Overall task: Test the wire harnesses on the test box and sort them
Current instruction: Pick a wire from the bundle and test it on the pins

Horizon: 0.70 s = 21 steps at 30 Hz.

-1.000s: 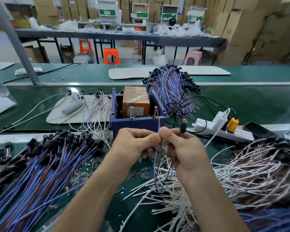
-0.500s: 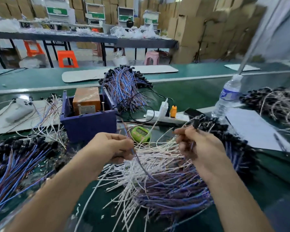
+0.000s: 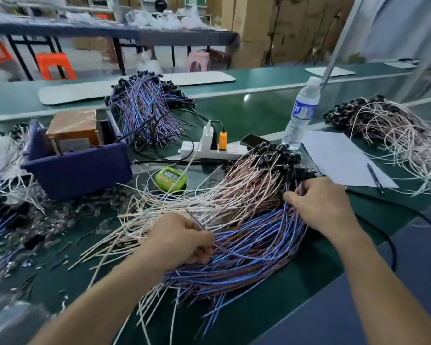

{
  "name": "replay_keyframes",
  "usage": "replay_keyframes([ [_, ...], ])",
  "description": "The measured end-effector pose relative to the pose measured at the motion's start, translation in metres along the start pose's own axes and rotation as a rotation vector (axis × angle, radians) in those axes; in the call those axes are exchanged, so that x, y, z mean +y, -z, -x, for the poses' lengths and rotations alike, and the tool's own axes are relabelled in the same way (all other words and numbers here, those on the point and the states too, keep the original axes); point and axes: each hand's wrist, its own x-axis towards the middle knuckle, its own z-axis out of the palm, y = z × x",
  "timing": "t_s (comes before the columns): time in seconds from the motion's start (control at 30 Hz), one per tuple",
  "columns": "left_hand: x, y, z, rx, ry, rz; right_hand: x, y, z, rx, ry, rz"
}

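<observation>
Left hand (image 3: 182,241) fingers are curled, pinching the thin end of a wire harness (image 3: 193,217). Right hand (image 3: 319,202) fingers pinch its blue lead by the black connectors. The harness lies across the blue-brown pile (image 3: 246,265) on the green surface (image 3: 259,108), front centre. A white pile (image 3: 209,200) overlaps that pile's left side and sprawls between the hands and the test box (image 3: 77,168), back left. Green timer (image 3: 171,178) and power strip (image 3: 209,150) sit behind the white pile. Water bottle (image 3: 301,113), paper sheet (image 3: 341,158) and pen (image 3: 375,175) are back right, and a black cable (image 3: 383,215) runs past the right wrist. Versus 0.5 s ago, both hands have dropped from mid-air onto the pile. Bottle label, timer digits and box sticker are too blurred to read.
</observation>
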Motion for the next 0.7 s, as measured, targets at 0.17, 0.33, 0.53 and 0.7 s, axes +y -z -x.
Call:
replay_keyframes([
  [0.17,-0.002,0.0,-0.003,-0.07,0.051,0.062,-0.004,-0.012,0.014,0.28,-0.014,-0.148],
  [0.33,-0.003,0.029,0.003,0.062,0.027,0.052,-0.029,-0.031,0.042,0.367,0.149,-0.306],
  [0.53,-0.005,0.072,0.014,0.422,-0.146,-0.034,-0.101,-0.067,0.073,0.054,0.421,-0.453],
  [0.7,-0.029,0.111,0.028,0.51,-0.162,0.026,-0.175,-0.096,0.102,-0.143,0.569,-0.576],
])
